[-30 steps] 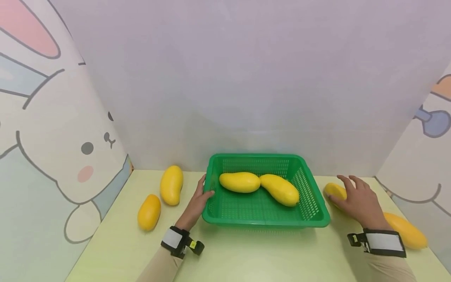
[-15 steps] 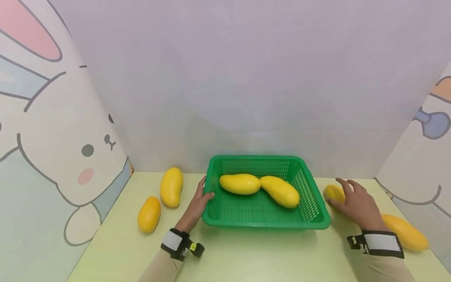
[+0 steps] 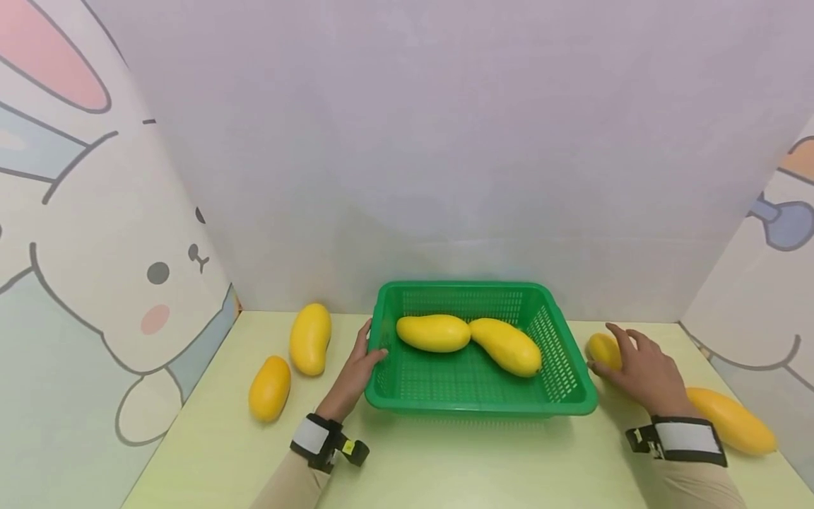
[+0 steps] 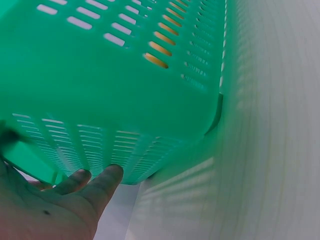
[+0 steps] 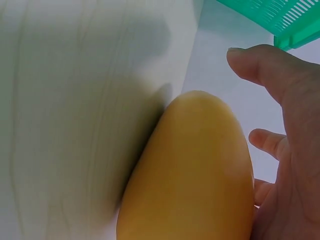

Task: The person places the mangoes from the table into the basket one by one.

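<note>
Closing my right hand (image 3: 642, 371) over the mango (image 3: 603, 351) that lies on the counter (image 3: 445, 459) just right of the green basket (image 3: 575, 408), I judge this to be the pick-up step for that fruit. My fingers (image 5: 252, 62) arch over its top and far side, and in the right wrist view the mango (image 5: 192, 175) sits against my palm with the thumb drawn up beside it; the fingers are curled around it but the fruit still rests on the counter, not lifted.

My left hand (image 3: 357, 367) steadies the basket at its left wall: the thumb hooks over the rim and the fingers (image 4: 102, 182) press flat against the slotted side, so the hand is spread open against the plastic rather than wrapped round it.

The next move, as I read it, calls for a firmer wrap so the smooth, rounded skin does not slip, then a lift high enough to clear the basket's near right rim before carrying it leftward from my fingers.

Inside the basket lie two mangoes touching end to end, one (image 3: 433, 333) toward my left hand, the other (image 3: 506, 346) angled toward my right. Outside it, two more (image 3: 310, 338) (image 3: 270, 388) lie beyond my left hand, and a long one (image 3: 731, 420) lies right of my right wrist.
</note>
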Demonstrator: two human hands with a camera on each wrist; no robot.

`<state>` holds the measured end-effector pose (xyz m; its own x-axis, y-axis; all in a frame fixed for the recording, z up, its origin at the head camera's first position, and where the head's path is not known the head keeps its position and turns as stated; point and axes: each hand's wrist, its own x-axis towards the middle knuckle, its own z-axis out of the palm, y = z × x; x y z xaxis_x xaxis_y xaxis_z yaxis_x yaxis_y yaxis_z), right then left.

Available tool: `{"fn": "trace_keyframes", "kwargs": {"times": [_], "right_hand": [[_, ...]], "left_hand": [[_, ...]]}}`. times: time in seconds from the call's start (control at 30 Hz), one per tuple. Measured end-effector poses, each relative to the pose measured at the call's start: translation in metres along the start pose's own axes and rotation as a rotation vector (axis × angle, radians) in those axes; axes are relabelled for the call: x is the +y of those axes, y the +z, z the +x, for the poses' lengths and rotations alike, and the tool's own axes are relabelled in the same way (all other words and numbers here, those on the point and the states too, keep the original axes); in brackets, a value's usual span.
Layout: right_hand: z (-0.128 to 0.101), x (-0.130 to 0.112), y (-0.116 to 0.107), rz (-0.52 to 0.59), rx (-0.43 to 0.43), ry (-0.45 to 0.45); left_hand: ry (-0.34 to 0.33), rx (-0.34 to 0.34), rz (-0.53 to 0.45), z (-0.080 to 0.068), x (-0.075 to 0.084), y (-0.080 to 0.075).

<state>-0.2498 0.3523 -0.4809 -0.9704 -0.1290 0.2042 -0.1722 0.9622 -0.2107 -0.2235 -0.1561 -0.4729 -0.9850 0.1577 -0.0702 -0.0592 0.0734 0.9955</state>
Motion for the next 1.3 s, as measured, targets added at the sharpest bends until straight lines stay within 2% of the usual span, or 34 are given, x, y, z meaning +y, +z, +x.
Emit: {"fn": "trace_keyframes", "kwargs": {"times": [0.43,0.87,1.3], "right_hand": [[0.0022,0.0085,0.0035,-0.063,-0.098,0.067],[0.001,0.0066,0.0048,-0.073,-0.027,0.043],[-0.0031,0.0096,0.0075,-0.054,-0.016,0.058]], "left_hand": [[0.007,0.015,0.011,-0.0004,0.0049,-0.0002],[0.007,0.014,0.014,0.001,0.0033,-0.0001],[0.002,0.018,0.021,0.0009,0.0013,0.001]]}}
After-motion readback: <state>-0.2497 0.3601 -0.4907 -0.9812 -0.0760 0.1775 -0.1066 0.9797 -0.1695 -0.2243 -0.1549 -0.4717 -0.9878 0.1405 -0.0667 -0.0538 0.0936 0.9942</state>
